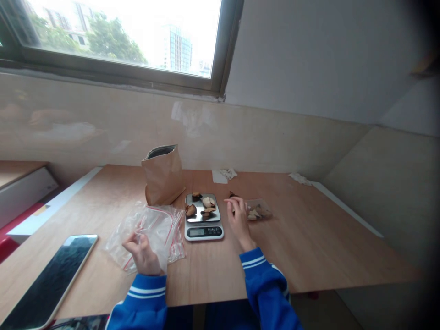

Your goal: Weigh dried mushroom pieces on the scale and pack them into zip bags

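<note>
My right hand [239,220] is just right of a small digital kitchen scale [203,231], its fingers apart and pointing left. No object shows in it. Several brown and pale dried chunks, like dried mushroom pieces [208,212], lie on the scale's shiny plate; its display is too small to read. Beside that hand, partly hidden by it, is a clear plastic tray [266,210] with more pale pieces, and a dark piece [233,194] shows behind the fingers. Over clear zip bags [156,229] my left hand [142,254] is closed, fingertips together, nothing visible in them.
An open brown paper bag [163,176] stands behind the zip bags. A large phone or tablet [51,279] lies at the table's left front. Crumpled white paper [225,175] sits at the back edge, below the wall and window [137,36].
</note>
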Demonstrator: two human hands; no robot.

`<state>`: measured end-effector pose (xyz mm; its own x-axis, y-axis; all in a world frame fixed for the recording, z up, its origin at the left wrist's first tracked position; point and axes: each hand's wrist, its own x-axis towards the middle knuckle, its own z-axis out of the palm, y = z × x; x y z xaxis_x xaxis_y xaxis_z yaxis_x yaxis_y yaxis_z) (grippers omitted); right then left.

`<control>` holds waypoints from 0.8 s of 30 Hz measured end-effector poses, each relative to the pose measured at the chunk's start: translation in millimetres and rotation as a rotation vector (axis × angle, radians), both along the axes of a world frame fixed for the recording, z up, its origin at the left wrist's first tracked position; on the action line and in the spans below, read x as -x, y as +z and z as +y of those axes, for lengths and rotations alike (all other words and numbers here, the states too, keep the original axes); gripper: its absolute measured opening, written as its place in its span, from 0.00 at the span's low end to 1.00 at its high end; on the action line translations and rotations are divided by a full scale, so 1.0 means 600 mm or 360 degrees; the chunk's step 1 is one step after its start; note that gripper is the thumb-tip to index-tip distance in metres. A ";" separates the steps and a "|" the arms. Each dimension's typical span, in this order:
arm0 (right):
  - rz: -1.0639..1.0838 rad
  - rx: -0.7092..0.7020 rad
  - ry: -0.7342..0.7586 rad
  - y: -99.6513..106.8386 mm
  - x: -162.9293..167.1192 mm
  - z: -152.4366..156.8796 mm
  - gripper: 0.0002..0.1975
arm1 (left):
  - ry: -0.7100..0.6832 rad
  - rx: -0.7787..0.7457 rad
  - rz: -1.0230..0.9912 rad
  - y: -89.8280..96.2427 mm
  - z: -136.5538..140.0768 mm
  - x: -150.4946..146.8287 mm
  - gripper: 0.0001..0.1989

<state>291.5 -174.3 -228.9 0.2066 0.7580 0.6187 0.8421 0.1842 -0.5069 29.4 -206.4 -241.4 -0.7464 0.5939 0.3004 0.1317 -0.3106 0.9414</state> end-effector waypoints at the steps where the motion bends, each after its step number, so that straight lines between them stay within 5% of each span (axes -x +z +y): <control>1: 0.0001 -0.0015 -0.0042 -0.016 -0.010 -0.006 0.15 | -0.0006 -0.0008 0.0013 0.001 0.000 -0.001 0.12; 6: 0.0010 0.0013 -0.0094 -0.056 -0.024 -0.019 0.13 | -0.0046 -0.0039 0.0042 0.013 -0.001 -0.007 0.12; 24: -0.0038 0.0132 -0.0196 -0.074 -0.032 -0.015 0.11 | -0.0040 0.0004 0.0046 0.009 0.004 -0.002 0.15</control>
<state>310.9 -183.3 -273.3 0.2871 0.7765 0.5609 0.8678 0.0370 -0.4955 30.8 -204.3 -236.2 -0.7223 0.6129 0.3203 0.1513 -0.3120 0.9380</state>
